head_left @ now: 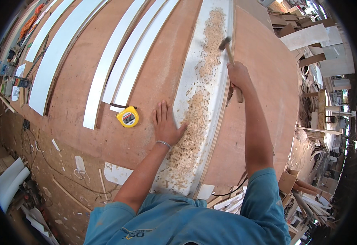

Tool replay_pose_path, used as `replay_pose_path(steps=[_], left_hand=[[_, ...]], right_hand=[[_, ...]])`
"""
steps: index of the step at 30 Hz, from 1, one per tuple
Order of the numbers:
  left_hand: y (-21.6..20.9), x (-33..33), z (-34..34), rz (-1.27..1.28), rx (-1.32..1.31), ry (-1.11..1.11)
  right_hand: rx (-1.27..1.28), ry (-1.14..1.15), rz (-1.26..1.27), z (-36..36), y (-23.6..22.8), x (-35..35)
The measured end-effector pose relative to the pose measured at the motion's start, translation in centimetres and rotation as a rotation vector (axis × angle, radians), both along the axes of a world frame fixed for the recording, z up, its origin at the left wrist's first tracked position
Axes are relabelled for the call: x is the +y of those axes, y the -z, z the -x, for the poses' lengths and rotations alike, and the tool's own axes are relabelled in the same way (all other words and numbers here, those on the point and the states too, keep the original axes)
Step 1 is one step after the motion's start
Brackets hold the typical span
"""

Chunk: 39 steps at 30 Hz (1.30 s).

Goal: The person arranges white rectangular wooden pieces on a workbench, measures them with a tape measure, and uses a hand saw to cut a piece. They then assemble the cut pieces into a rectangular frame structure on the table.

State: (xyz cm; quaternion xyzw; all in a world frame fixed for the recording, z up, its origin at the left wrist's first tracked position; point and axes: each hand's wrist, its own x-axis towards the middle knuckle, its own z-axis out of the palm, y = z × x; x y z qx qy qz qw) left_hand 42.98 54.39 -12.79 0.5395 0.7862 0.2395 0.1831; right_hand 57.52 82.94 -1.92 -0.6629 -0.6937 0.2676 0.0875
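My right hand (239, 76) is closed around the wooden handle of a hammer (229, 53). The hammer's dark head is raised at the far end, over the right edge of a long white panel (187, 81). A rough tan-brown patch (197, 116) of glue-like blotches runs along that panel. My left hand (167, 127) lies flat, its fingers on the brown wooden tabletop (146, 143) and its thumb reaching onto the panel. A dark toothed strip (230, 96) shows just beside the right hand; what it belongs to is hidden. Left of my left hand sits a yellow tape measure (128, 117).
Several long white strips (97, 98) lie on the tabletop to the left, running away from me. A dark can (21, 82) stands at the far left. Wood offcuts (309, 38) are heaped on the right, and a cable (64, 171) trails over the littered floor at lower left.
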Motion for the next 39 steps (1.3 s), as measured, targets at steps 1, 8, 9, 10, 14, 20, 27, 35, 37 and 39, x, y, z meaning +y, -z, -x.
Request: replay_pose_path(steps=[1, 8, 9, 10, 14, 20, 27, 35, 37, 39], left_hand=[[-0.1, 0.0, 0.0, -0.001, -0.005, 0.002], [-0.5, 0.0, -0.1, 0.02, -0.013, -0.003], [-0.5, 0.1, -0.2, 0.012, -0.012, -0.007], [-0.5, 0.0, -0.2, 0.005, -0.017, -0.009], [-0.2, 0.0, -0.3, -0.005, 0.034, -0.008], [1.0, -0.2, -0.8, 0.003, 0.01, -0.019], [2.2, -0.3, -1.0, -0.104, 0.112, 0.003], [2.8, -0.2, -1.2, -0.129, 0.169, 0.002], [3.5, -0.3, -1.1, -0.143, 0.196, 0.003], [4.2, -0.2, -0.8, -0.165, 0.221, 0.029]], right_hand=[[-0.02, -0.024, -0.299, 0.2, 0.0, -0.3], [-0.119, 0.011, 0.254, 0.9, -1.8, -1.1], [-0.134, 0.04, 0.094, 1.1, -0.5, -2.0], [-0.148, 0.095, -0.158, 1.3, 0.5, -2.4], [-0.177, -0.005, -0.12, 2.3, 4.5, -3.2], [0.129, -0.447, 0.229, 7.1, 3.8, -10.4], [0.112, 0.302, -0.41, -15.8, 4.0, -24.9], [-0.491, 0.571, -0.472, -34.5, 10.5, -36.0], [-0.512, 0.518, -0.564, -36.7, 11.8, -35.3], [-0.473, 0.501, -0.573, -39.1, 12.5, -33.4]])
